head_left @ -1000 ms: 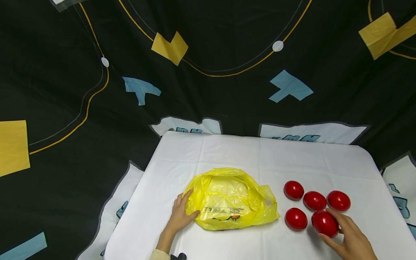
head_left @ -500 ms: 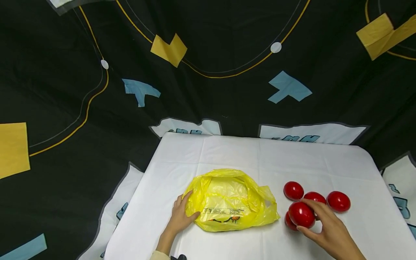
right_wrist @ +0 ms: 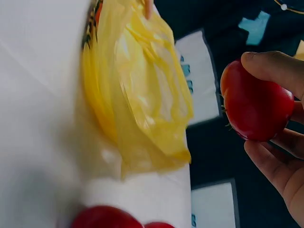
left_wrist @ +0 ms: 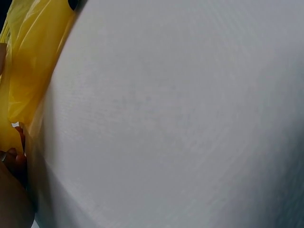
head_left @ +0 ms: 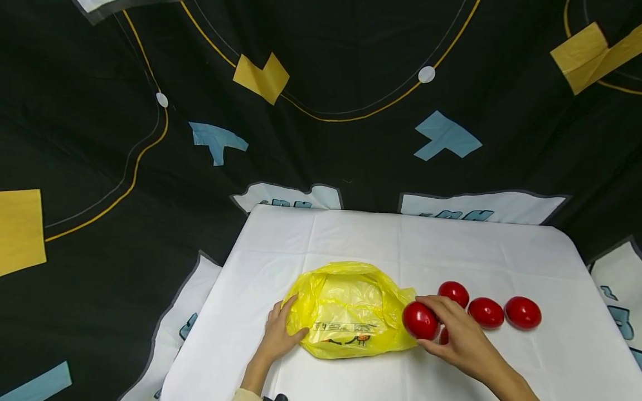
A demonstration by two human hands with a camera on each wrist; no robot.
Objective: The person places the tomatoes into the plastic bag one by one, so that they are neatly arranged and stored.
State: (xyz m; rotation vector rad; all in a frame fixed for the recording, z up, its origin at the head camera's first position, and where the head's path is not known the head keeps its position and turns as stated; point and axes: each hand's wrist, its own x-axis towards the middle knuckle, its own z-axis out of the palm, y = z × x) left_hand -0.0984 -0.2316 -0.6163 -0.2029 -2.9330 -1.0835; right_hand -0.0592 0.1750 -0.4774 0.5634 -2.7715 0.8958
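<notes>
A yellow plastic bag [head_left: 346,337] lies on the white table with its mouth spread open. My left hand [head_left: 277,334] holds the bag's left edge, thumb in front and fingers farther back; the left wrist view catches only a bit of this at its left border. Between thumb and fingertips, my right hand [head_left: 463,342] grips a red tomato [head_left: 419,321] above the table, by the bag's right end. Small green leaf tips show on this tomato [right_wrist: 256,102] in the right wrist view. Beneath the right hand, another tomato [head_left: 443,336] is mostly hidden.
Three more tomatoes sit right of the bag: one at the back [head_left: 453,293], one in the middle [head_left: 485,313] and one at the far right [head_left: 523,313]. A black curtain [head_left: 321,161] with yellow and blue patches hangs behind the white table [head_left: 351,234].
My right hand has lifted the tomato from the group and carried it left, over another tomato, to the bag's right end. The left hand and the bag have stayed in place.
</notes>
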